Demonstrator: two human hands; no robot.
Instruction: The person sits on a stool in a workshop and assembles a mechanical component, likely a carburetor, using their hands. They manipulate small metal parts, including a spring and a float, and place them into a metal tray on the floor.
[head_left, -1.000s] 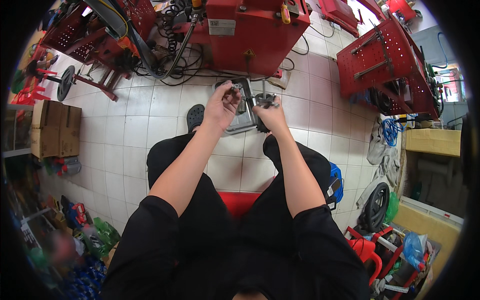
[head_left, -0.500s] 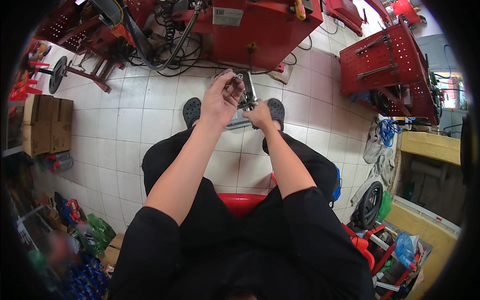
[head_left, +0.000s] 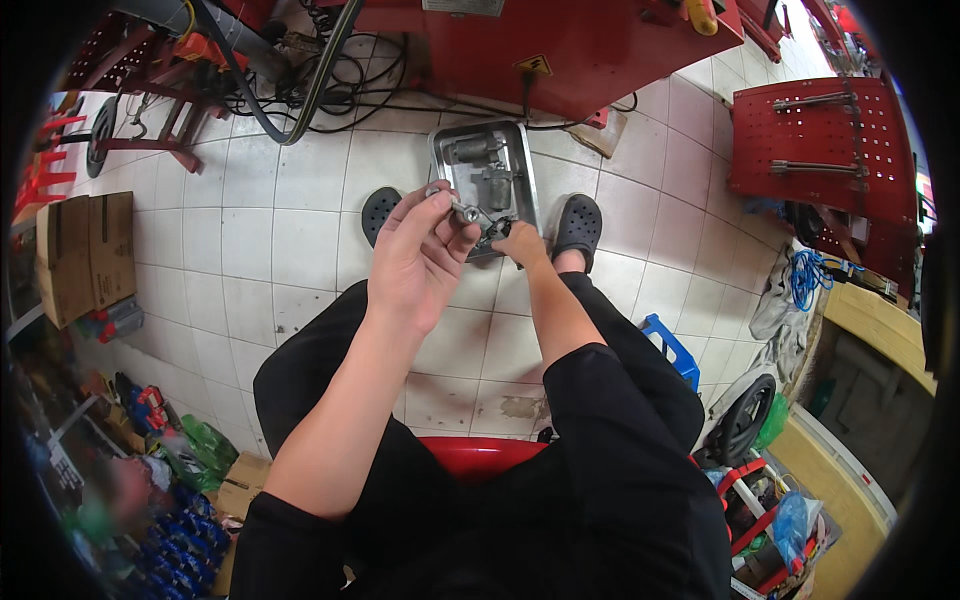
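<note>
My left hand [head_left: 415, 262] is raised in front of the tray, thumb and fingers closed round a small silvery metal part with a ring-shaped end [head_left: 470, 213]. Its other end is partly covered by my fingers. A shallow metal tray [head_left: 531, 165] lies on the floor between my feet, holding grey cylindrical metal parts [head_left: 497, 185]. At the tray's near right corner, my right hand [head_left: 524, 243] has its fingers bent over small dark metal pieces [head_left: 496, 236]. What those fingertips grip is too small to make out.
Beyond the tray stands a red machine [head_left: 560, 60], with black cables [head_left: 350, 95] on the floor. A red perforated stand [head_left: 810, 140] is at the right. Cardboard boxes [head_left: 85, 255] sit at the left. Dark clogs [head_left: 577, 232] flank the tray, and a red stool [head_left: 475, 455] is beneath me.
My left hand has come nearer, with the ring-ended part now plainer. My right hand has lowered to the tray's near corner, and the cylindrical parts show in the tray. The view has shifted.
</note>
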